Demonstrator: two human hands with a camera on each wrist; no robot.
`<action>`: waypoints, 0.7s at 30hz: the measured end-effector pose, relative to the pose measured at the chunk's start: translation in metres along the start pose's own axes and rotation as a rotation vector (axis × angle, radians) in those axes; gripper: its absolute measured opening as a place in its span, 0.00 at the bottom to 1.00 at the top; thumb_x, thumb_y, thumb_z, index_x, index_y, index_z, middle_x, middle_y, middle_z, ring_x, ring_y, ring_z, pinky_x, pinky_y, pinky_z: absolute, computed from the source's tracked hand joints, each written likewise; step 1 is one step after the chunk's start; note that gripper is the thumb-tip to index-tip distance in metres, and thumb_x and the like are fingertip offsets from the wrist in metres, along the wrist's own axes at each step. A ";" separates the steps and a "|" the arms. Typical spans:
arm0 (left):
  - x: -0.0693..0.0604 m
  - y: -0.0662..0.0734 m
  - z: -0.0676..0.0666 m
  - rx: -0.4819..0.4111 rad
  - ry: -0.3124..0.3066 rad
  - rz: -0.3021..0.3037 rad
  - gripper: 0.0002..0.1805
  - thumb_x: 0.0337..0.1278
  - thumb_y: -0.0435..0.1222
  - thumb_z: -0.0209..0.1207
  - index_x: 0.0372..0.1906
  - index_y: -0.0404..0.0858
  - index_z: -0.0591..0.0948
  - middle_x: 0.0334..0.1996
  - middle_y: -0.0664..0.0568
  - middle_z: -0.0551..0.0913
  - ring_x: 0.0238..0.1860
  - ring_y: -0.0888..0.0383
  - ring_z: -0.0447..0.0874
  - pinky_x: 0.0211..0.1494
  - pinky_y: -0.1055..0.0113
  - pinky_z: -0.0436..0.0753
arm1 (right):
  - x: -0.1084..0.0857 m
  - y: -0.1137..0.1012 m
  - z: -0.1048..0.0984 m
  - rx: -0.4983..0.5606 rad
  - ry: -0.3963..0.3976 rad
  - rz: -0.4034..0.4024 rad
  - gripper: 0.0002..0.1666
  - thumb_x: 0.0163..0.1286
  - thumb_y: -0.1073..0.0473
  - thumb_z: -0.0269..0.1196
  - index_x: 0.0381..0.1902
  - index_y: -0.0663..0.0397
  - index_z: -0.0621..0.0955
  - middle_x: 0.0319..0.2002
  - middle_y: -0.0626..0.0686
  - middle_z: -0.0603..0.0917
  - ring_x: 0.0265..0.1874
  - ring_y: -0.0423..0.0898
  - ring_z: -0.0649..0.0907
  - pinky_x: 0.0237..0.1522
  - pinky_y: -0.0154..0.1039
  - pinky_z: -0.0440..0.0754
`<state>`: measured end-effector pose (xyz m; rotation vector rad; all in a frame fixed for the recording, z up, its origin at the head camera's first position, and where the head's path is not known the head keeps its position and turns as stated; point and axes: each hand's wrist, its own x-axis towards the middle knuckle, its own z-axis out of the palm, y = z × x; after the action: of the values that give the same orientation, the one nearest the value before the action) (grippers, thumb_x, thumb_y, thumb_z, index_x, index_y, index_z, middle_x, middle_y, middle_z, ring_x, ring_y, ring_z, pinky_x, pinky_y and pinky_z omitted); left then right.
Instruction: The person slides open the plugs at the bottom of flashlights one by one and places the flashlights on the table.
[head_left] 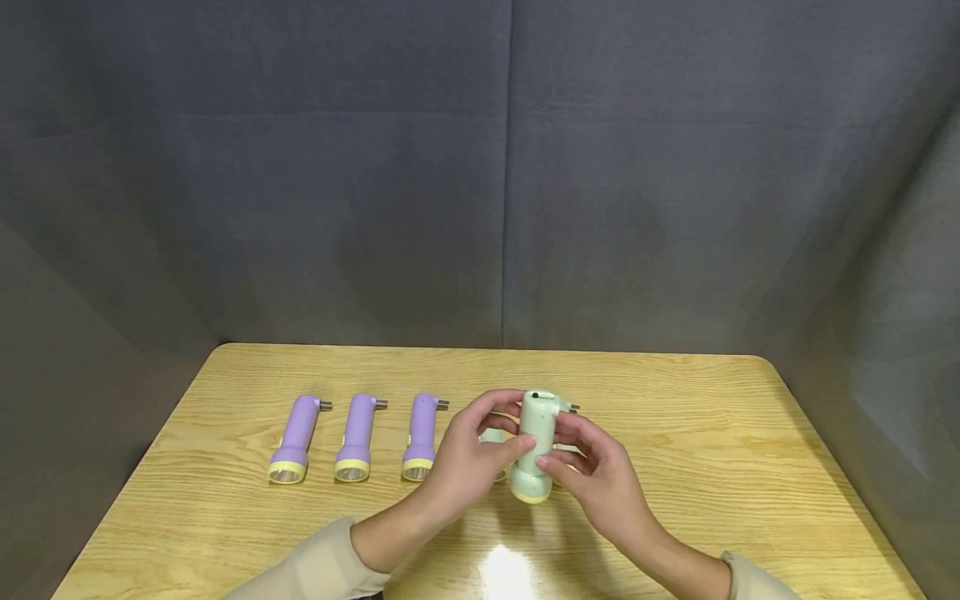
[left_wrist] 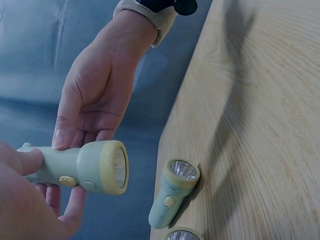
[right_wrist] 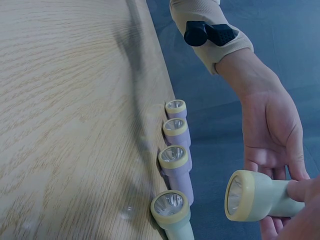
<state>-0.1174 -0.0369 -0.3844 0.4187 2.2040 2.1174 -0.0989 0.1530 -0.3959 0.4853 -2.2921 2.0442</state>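
A pale green flashlight (head_left: 534, 450) with a cream rim is held above the table, its lens end down and toward me. My left hand (head_left: 467, 454) grips it from the left, thumb across the body and fingers behind. My right hand (head_left: 606, 477) pinches it from the right, with the thumb near the head. In the left wrist view a cream switch (left_wrist: 67, 181) shows on its side. Another green flashlight (head_left: 491, 435) lies behind, partly hidden by my left hand. The left wrist view shows a green flashlight (left_wrist: 175, 192) lying on the table, beside another lens (left_wrist: 182, 234).
Three purple flashlights, a left one (head_left: 296, 440), a middle one (head_left: 357, 437) and a right one (head_left: 421, 435), lie in a row with metal prongs sticking out rightward. Under everything is a wooden table (head_left: 712, 492). Dark grey cloth (head_left: 360, 183) hangs behind and beside it.
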 end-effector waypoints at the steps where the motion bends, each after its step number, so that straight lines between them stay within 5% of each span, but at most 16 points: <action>1: 0.000 0.000 0.000 0.004 -0.001 0.000 0.23 0.60 0.27 0.68 0.61 0.37 0.80 0.49 0.44 0.80 0.48 0.52 0.80 0.46 0.69 0.84 | 0.000 0.000 0.000 -0.004 0.001 -0.008 0.28 0.65 0.72 0.68 0.62 0.69 0.76 0.57 0.64 0.79 0.52 0.43 0.82 0.54 0.33 0.83; 21: -0.003 -0.005 -0.002 -0.023 -0.050 0.034 0.26 0.56 0.26 0.71 0.59 0.38 0.77 0.46 0.47 0.78 0.47 0.53 0.77 0.41 0.69 0.85 | 0.002 0.011 -0.002 -0.060 -0.030 -0.105 0.25 0.61 0.73 0.71 0.57 0.67 0.79 0.54 0.49 0.83 0.53 0.41 0.82 0.54 0.37 0.84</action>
<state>-0.1155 -0.0396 -0.3901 0.5049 2.1585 2.1228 -0.1043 0.1553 -0.4054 0.6232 -2.2842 1.9273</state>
